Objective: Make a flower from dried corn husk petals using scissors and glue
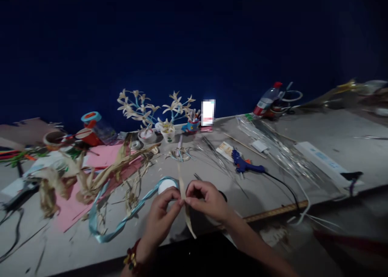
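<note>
A pale strip of dried corn husk (181, 180) runs up and down between my hands near the table's front edge. My left hand (163, 212) pinches it from the left, thumb and forefinger together. From the other side my right hand (207, 198) pinches the same strip, its fingertips almost touching the left ones. Just behind the left hand lies a roll of light blue ribbon (167, 185), its loose end (121, 226) curling away to the left. Partly covered by my right hand is a dark-handled tool (223, 195), which I cannot make out.
Dried husks (81, 180) lie on pink paper (72, 210) at left. Husk flowers stand in small white pots (168, 134) at the back. To the right are a blue glue gun (247, 163) with its cord, thin wires (218, 155), a wooden ruler (275, 212) and a tilted bottle (268, 99).
</note>
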Tool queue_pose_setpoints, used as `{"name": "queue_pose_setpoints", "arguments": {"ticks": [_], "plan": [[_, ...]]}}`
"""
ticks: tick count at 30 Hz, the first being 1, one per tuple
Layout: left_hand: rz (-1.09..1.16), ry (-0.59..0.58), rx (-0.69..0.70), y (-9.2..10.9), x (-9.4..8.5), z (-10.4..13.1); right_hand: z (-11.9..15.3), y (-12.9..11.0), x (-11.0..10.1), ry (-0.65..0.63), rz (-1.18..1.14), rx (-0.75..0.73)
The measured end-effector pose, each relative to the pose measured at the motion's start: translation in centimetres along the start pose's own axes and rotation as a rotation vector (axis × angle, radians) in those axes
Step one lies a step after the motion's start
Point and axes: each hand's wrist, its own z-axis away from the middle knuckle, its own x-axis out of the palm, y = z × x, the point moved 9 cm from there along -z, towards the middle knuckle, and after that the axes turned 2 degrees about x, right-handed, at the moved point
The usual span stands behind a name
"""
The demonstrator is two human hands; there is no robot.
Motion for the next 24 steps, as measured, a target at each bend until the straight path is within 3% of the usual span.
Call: {"name": "queue_pose_setpoints", "arguments": {"ticks": [7,15,24], "plan": [[0.170,-0.011,-0.061,0.0,0.1,0.1,-0.3,1.2,0.9,-0.069,-0.204,0.098],[0.064,-0.017,-0.014,1.1,-0.2,-0.4,-0.1,1.4,0.5,-0.046,-0.066,0.070],[-0.036,-0.005,0.000,1.6,-0.5,-0.6,-0.3,0.0,0.5,-0.062,0.129,0.043]]}}
